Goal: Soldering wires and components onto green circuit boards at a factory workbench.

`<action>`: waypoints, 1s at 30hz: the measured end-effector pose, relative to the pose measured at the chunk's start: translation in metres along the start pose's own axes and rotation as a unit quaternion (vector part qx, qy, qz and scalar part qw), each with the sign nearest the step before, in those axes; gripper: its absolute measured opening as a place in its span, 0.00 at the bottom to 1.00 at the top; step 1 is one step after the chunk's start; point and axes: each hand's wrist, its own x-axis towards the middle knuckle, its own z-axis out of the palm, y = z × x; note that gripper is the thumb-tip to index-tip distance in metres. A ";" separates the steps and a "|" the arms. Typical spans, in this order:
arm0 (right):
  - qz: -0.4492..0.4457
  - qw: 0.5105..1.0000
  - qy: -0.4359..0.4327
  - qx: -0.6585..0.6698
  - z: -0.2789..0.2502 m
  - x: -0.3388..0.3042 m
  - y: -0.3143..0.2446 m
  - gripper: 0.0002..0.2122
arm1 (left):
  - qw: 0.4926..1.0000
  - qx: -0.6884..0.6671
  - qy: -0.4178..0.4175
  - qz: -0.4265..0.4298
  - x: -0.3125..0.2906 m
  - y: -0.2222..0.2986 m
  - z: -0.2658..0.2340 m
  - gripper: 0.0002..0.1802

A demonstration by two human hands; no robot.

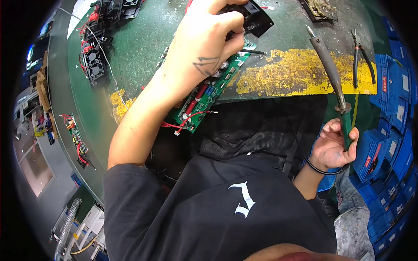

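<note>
My left hand is at the top of the view, its fingers curled around a black plastic housing. Beneath that hand and wrist lies a long green circuit board with red and blue components; the forearm covers part of it. Red wires with a white connector trail from the board's near end, past the bench edge. On the right, my right hand grips the green handle of a soldering iron. The iron points up and away over the bench, its tip apart from the board.
Black-handled cutters lie right of the iron. A holder with a worn yellowish sponge stands at the back. Fan assemblies line the left, crossed by a grey cable. Another circuit board sits farther left. Blue bins stack at right.
</note>
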 end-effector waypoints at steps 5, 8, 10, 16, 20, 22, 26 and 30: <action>0.003 1.000 0.005 0.019 -0.007 -0.002 0.005 0.16 | 0.987 -0.087 0.094 0.098 -0.009 -0.016 0.009 0.10; 0.000 0.999 0.019 0.043 -0.018 -0.001 -0.002 0.17 | 0.985 0.056 -0.119 -0.111 0.015 0.014 -0.009 0.11; 0.008 0.999 0.009 0.047 -0.016 -0.002 -0.003 0.16 | 0.992 -0.017 0.062 0.113 -0.009 -0.028 0.006 0.11; -0.016 1.000 0.022 0.006 -0.025 -0.012 -0.012 0.16 | 0.980 0.076 -0.126 -0.132 0.008 0.018 -0.004 0.09; -0.022 1.000 0.007 0.014 -0.033 -0.018 -0.013 0.16 | 0.979 0.135 -0.135 -0.073 0.009 0.014 -0.002 0.05; -0.025 1.000 0.015 0.011 -0.033 -0.020 -0.015 0.16 | 0.983 0.117 -0.105 -0.091 0.005 0.010 -0.002 0.05; -0.026 0.999 0.023 0.006 -0.032 -0.025 -0.015 0.16 | 0.985 0.118 -0.107 -0.072 0.001 0.004 0.000 0.06; -0.027 0.999 0.021 0.000 -0.031 -0.023 -0.014 0.16 | 0.985 0.111 -0.104 -0.087 0.001 0.006 -0.003 0.04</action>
